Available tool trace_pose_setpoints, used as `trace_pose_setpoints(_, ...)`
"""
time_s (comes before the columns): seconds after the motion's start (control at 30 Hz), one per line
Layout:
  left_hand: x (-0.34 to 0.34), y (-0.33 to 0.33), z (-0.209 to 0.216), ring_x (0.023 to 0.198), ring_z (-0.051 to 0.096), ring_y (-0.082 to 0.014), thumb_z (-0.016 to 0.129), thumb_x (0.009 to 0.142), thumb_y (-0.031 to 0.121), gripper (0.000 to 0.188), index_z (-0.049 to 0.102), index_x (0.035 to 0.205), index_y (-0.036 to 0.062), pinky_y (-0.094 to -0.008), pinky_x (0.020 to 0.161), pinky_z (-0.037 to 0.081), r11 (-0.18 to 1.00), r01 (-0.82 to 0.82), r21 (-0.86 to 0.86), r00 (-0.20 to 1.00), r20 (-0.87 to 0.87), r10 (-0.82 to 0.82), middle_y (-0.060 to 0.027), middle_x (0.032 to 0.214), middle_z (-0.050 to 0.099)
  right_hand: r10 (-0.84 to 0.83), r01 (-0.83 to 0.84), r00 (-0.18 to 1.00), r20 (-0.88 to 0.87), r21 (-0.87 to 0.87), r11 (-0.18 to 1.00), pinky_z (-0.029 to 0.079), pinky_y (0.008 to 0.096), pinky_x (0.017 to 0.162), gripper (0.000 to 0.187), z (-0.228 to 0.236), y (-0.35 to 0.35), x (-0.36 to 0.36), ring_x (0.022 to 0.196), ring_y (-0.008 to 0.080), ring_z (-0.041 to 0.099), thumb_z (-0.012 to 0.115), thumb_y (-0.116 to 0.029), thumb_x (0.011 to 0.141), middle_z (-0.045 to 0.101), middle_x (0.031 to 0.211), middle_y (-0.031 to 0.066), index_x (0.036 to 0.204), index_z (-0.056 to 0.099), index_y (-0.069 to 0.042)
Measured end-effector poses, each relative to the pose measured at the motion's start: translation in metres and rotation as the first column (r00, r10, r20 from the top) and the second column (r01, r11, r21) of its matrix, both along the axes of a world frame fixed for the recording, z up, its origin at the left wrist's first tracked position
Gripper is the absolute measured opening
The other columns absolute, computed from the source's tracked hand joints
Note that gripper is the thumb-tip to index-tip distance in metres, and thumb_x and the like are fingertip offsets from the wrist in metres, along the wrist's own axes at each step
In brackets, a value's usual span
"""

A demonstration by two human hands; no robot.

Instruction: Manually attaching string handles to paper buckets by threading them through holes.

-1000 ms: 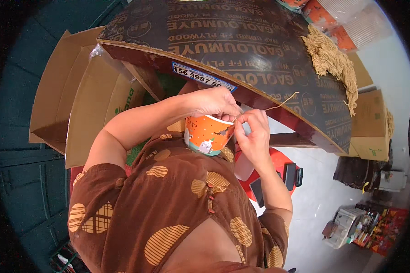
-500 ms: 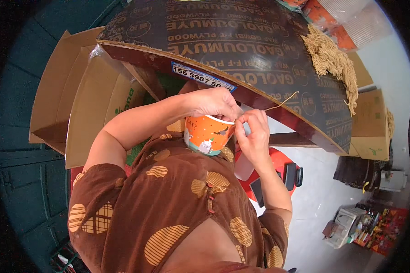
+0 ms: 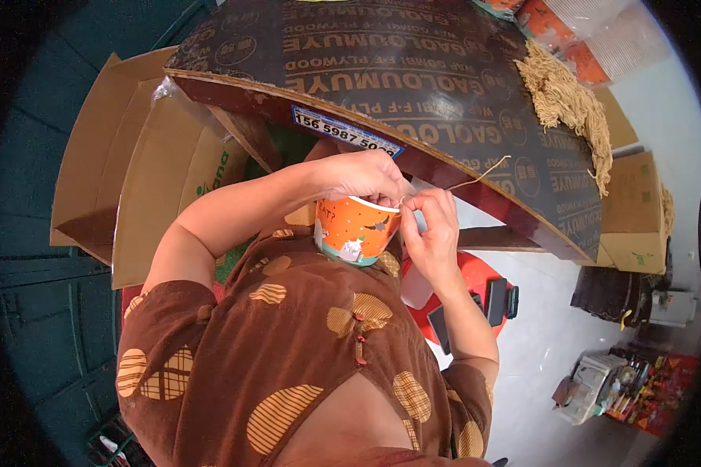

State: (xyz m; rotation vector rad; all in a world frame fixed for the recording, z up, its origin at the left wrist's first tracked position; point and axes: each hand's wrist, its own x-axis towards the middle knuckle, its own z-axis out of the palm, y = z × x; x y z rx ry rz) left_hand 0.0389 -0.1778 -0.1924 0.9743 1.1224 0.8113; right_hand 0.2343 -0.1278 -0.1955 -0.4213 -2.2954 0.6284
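Note:
An orange paper bucket (image 3: pixel 357 229) with a white rim, a dark bat figure and a pale ghost-like figure rests upright against my belly. My left hand (image 3: pixel 366 173) reaches over its top, fingers bent down inside the rim and partly hidden. At the rim's right side my right hand (image 3: pixel 431 218) pinches thumb against fingertips on a tan cord (image 3: pixel 481 174). From there the cord's loose end runs up to the right, across the table's edge. What my left fingertips hold, if anything, is hidden.
Directly ahead is the edge of a dark plywood tabletop (image 3: pixel 382 78). A heap of tan cords (image 3: pixel 565 101) hangs over its right corner. Open cardboard boxes (image 3: pixel 160 167) stand left, another carton (image 3: pixel 631 210) right. A red stool (image 3: pixel 475 272) with dark devices is below my right forearm.

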Motion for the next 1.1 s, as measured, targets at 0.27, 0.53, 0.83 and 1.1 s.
trace_pose_setpoints(0.27, 0.005, -0.002, -0.004, 0.065, 0.054, -0.0081, 0.058, 0.089, 0.012, 0.013, 0.063, 0.094, 0.0014, -0.0230, 0.059, 0.042, 0.992, -0.071, 0.105, 0.996, 0.064, 0.064, -0.0009, 0.074, 0.060, -0.003, 0.003, 1.000, -0.010, 0.024, 1.000, 0.043, 0.0413, 0.069, 0.014, 0.000, -0.001, -0.001, 0.078, 0.0313, 0.055, 0.069, 0.002, 0.074, 0.057, 0.085, 0.0120, 0.080, 0.057, -0.002)
trace_pose_setpoints(0.53, 0.007, 0.000, 0.005, 0.063, 0.054, -0.0114, 0.064, 0.088, 0.016, 0.019, 0.065, 0.078, -0.0002, -0.0257, 0.057, 0.043, 0.998, -0.054, 0.023, 0.998, 0.029, 0.053, -0.0045, 0.069, 0.060, 0.013, -0.012, 1.000, -0.019, 0.056, 0.998, 0.041, 0.0400, 0.068, 0.014, -0.001, -0.001, -0.001, 0.076, 0.0298, 0.054, 0.069, 0.002, 0.074, 0.058, 0.084, 0.0108, 0.080, 0.057, -0.003)
trace_pose_setpoints(0.83, 0.007, -0.001, 0.005, 0.058, 0.054, -0.0110, 0.066, 0.081, 0.013, 0.016, 0.062, 0.077, -0.0020, -0.0253, 0.052, 0.043, 0.993, -0.120, 0.003, 0.993, 0.023, 0.120, -0.0054, 0.066, 0.060, 0.020, -0.019, 1.000, -0.012, 0.074, 0.997, 0.039, 0.0389, 0.066, 0.016, -0.003, 0.000, 0.000, 0.074, 0.0283, 0.054, 0.068, 0.002, 0.075, 0.058, 0.082, 0.0093, 0.080, 0.055, -0.004)
trace_pose_setpoints(1.1, 0.005, -0.001, 0.004, 0.059, 0.056, -0.0125, 0.060, 0.081, 0.007, 0.009, 0.060, 0.079, -0.0013, -0.0252, 0.053, 0.044, 0.984, -0.173, -0.050, 0.984, 0.044, 0.175, -0.0092, 0.071, 0.062, 0.028, -0.027, 1.000, -0.003, 0.064, 0.998, 0.042, 0.0380, 0.070, 0.015, -0.006, 0.000, 0.003, 0.076, 0.0287, 0.055, 0.065, 0.006, 0.077, 0.059, 0.083, 0.0111, 0.084, 0.055, -0.003)
